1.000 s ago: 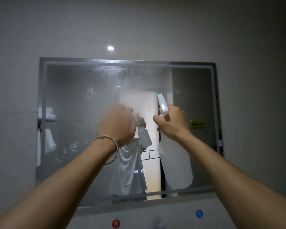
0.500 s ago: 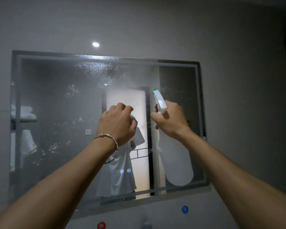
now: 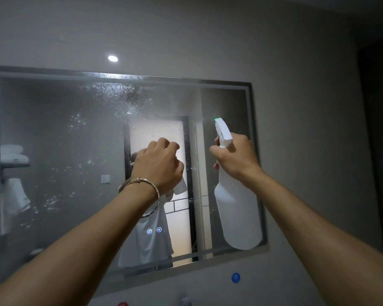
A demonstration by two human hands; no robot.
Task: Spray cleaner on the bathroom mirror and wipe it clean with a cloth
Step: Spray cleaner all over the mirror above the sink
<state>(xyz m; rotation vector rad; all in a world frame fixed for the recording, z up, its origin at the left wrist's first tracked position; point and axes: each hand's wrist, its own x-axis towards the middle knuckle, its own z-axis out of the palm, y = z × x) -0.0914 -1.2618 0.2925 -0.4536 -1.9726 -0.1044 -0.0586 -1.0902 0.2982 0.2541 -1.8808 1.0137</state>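
A person holds both bare arms up to a wall-mounted bathroom mirror (image 3: 53, 140) in a dim, grey-walled room. The right hand (image 3: 234, 157) grips the neck of a white spray bottle (image 3: 237, 213), fingers wrapped around the trigger head. The bottle is held in the air in front of the right part of the glass, hanging roughly upright, and its green nozzle tip (image 3: 216, 118) points at the mirror.

The left hand (image 3: 158, 166) is raised before the middle of the mirror, to the left of the bottle and apart from it. Its fingers are curled into a fist, and it cannot be told whether anything is held inside. A thin metal bracelet (image 3: 142, 181) circles that wrist.

Droplets (image 3: 119, 96) speckle the upper middle of the glass, with more scattered across its left half. The reflection shows a lit doorway, a figure in a white top and folded towels (image 3: 11, 155) on a rack at the far left. Two small lit touch icons (image 3: 154, 230) glow low on the mirror.

A bright round spot of light (image 3: 112, 58) shines on the wall (image 3: 307, 107) above the frame. Below the mirror a blue dot (image 3: 235, 277) sits at right and a red dot (image 3: 122, 304) at the bottom edge.
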